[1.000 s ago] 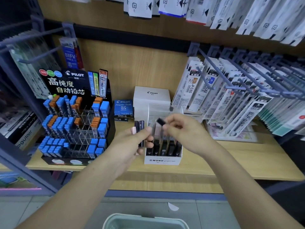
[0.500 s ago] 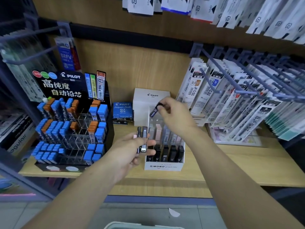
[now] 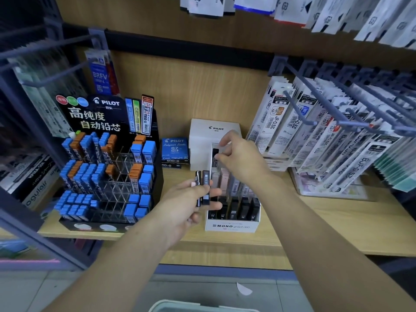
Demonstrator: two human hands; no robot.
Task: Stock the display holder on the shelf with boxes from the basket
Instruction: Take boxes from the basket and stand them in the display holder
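Observation:
The white MONO display holder [image 3: 233, 226] stands on the wooden shelf, with rows of slim black, pink and grey boxes in its slots. My right hand [image 3: 240, 158] is over the holder's back row, pinching a slim black box [image 3: 215, 152] upright at the back left slot. My left hand [image 3: 186, 203] hovers just left of the holder, gripping a few slim dark boxes [image 3: 203, 188] held upright, plus a pink one. The pale green basket [image 3: 171, 306] shows only its rim at the bottom edge.
A black PILOT lead display [image 3: 108, 167] with blue and orange cases stands to the left. A white PILOT box [image 3: 213, 131] and a blue 0.7 box [image 3: 175, 149] sit behind. Hooks with hanging refill packs [image 3: 326, 136] jut out on the right.
My right hand has carried the black box from in front of me up and back, then lowered it to the holder's rear left slot. My left hand stayed beside the holder.

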